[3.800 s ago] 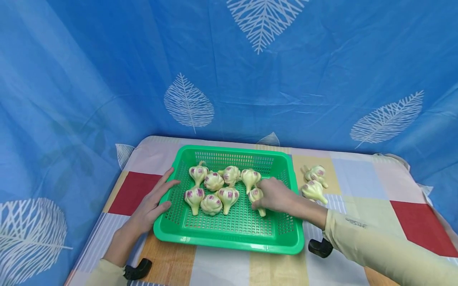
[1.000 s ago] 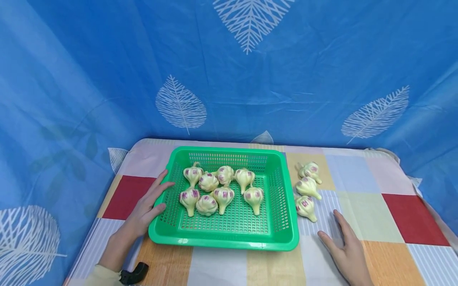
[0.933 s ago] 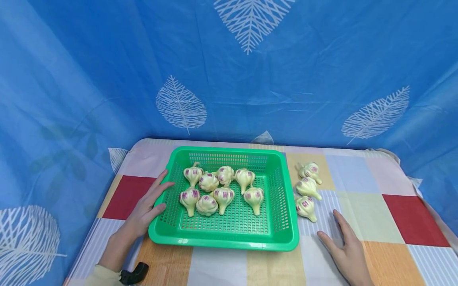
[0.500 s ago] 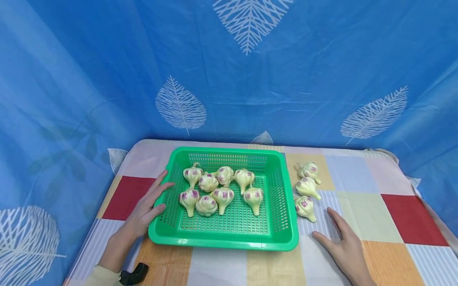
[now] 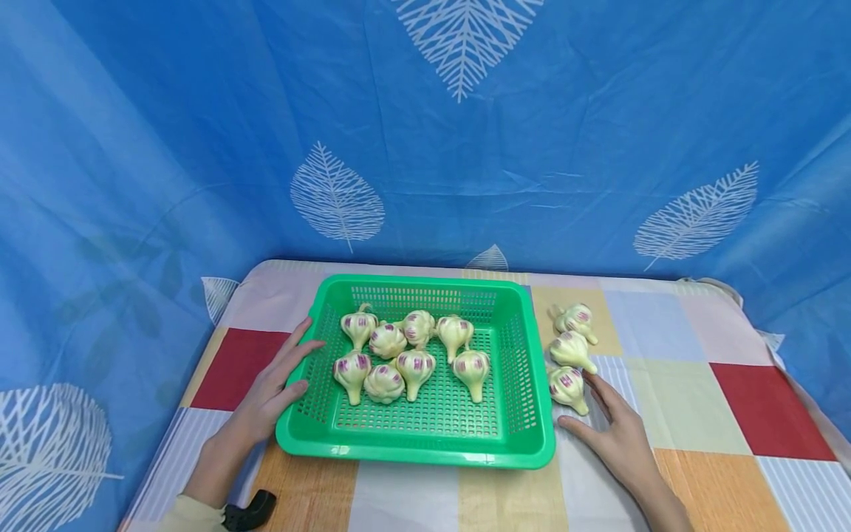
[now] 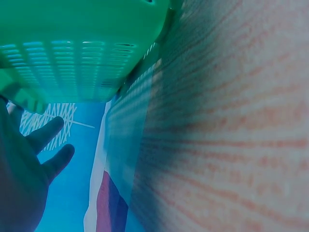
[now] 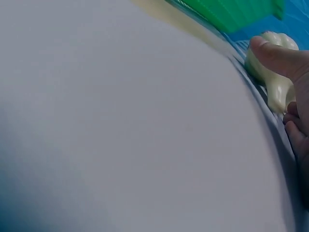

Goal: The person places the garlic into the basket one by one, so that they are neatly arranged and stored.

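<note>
My left hand rests against the left rim of a green perforated plastic basket, its fingers extended over the edge. Inside the basket lie several garlic bulbs, pale with purple streaks, such as a front one and a separate one at the right. Three more garlic bulbs line up on the cloth right of the basket: a far one, a middle one and a near one. Around the near bulb my right hand reaches with thumb and fingers spread apart; the right wrist view shows that bulb beside the thumb.
A patchwork cloth covers the table. Behind it and at the left hangs a blue curtain with white leaf prints. A black strap piece sits at the left wrist.
Over the last seconds, one garlic bulb went from the basket to the cloth at the right, and my right hand let go and drew back. Now it has moved forward-left to the nearest bulb.
</note>
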Action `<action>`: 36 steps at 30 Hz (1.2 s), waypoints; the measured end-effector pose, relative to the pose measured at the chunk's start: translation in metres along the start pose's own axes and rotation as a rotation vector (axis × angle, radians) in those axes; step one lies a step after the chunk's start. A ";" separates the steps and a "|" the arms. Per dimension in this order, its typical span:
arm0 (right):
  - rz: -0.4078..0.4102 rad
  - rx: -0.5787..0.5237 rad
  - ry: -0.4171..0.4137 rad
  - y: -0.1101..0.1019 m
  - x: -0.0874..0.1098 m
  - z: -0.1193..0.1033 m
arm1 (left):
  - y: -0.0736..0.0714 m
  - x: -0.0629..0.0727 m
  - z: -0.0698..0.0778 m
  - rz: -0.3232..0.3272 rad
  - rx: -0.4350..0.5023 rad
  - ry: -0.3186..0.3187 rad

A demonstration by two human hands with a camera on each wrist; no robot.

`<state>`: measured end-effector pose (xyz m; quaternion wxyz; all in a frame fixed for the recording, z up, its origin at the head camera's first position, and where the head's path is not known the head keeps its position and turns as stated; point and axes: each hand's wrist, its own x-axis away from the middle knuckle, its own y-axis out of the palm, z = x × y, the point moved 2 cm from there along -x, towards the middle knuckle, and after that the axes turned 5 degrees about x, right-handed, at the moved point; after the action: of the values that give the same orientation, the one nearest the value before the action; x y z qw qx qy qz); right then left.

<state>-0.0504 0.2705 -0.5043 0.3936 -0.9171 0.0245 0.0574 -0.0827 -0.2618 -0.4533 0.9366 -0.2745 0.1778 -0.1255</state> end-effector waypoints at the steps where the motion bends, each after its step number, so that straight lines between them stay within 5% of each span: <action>1: -0.008 -0.002 0.002 0.001 -0.002 -0.001 | 0.000 0.000 0.001 0.001 0.003 0.002; 12: -0.041 -0.127 0.075 0.006 -0.020 -0.008 | 0.000 0.000 0.000 -0.003 0.014 0.026; 24: -0.086 -0.300 0.243 -0.002 -0.022 -0.006 | -0.001 0.000 0.000 -0.014 0.007 0.018; 36: -0.076 -0.378 0.271 -0.009 -0.018 -0.012 | -0.002 -0.001 0.003 -0.022 0.004 0.007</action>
<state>-0.0669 0.2678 -0.4872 0.2101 -0.9741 0.0314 -0.0777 -0.0827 -0.2622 -0.4497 0.9351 -0.2740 0.1777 -0.1373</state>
